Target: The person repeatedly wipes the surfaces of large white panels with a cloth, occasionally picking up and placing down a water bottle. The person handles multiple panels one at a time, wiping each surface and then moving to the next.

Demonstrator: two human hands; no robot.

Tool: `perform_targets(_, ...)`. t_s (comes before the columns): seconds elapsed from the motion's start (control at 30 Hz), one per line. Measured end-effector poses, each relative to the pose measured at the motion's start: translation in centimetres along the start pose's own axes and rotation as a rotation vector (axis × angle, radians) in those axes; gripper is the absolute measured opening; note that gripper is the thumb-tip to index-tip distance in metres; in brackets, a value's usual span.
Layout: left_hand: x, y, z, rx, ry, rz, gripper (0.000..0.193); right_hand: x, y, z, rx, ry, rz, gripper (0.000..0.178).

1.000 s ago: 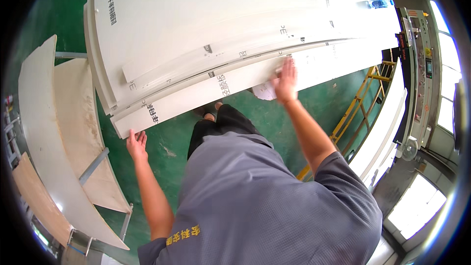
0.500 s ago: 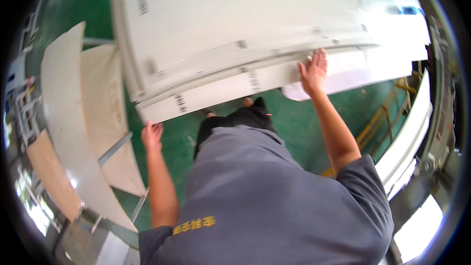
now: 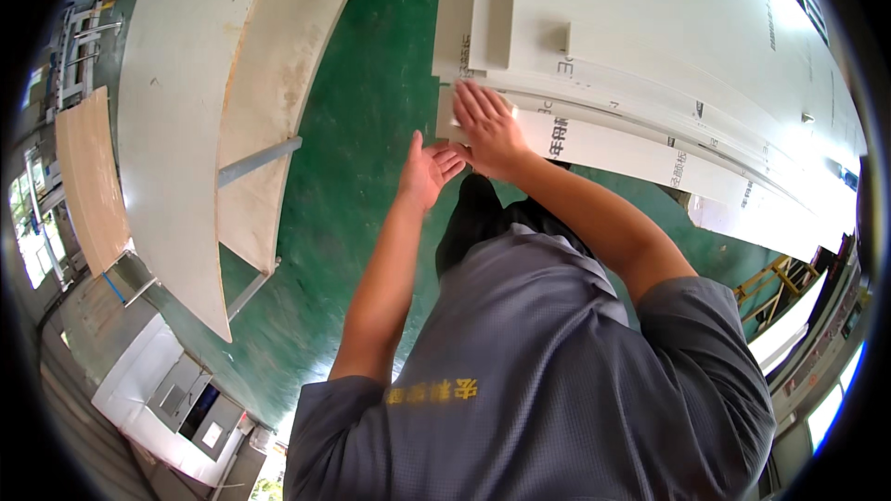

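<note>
A stack of large white boards point(image 3: 640, 28) with dark print stands ahead and to the right. Along its near side runs a narrow white board strip point(image 3: 613, 144). My right hand point(image 3: 492, 134) lies with straight fingers over the left end of this strip, by the stack's corner. Just below and left of it, my left hand point(image 3: 429, 172) is held palm up, fingers apart and nothing in it. Its fingertips come close to my right wrist; whether they touch the board's edge I cannot tell.
On the left, a long pale curved-looking panel point(image 3: 181, 121) rests on a frame with a grey metal bar point(image 3: 260, 160). A smaller wooden board point(image 3: 93, 181) is beyond it. Green floor point(image 3: 362, 83) lies between panel and stack. A yellow frame point(image 3: 780, 283) stands at right.
My view has turned left. My right hand has gone from the middle of the near edge to the stack's left corner, and my left hand is now close beside it.
</note>
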State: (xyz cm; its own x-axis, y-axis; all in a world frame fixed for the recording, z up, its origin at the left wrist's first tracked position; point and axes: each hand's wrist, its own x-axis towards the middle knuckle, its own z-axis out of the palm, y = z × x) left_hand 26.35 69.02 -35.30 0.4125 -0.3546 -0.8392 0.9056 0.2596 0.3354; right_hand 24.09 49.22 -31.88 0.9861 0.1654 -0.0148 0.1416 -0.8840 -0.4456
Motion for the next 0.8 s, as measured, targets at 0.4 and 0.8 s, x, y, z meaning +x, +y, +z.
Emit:
perform_targets(0.4, 1.6, 0.6, -1.3, 0.171, -0.097, -0.074, 0.082, -1.3, -4.4, 1.6, -0.234, -0.16, -0.045, 0.079)
perform_targets(0.8, 1.8, -0.1, -2.1, 0.223, -0.044, 0.056, 0.057, -3.3, -3.9, 3.4, -0.488, -0.169, -0.159, 0.069)
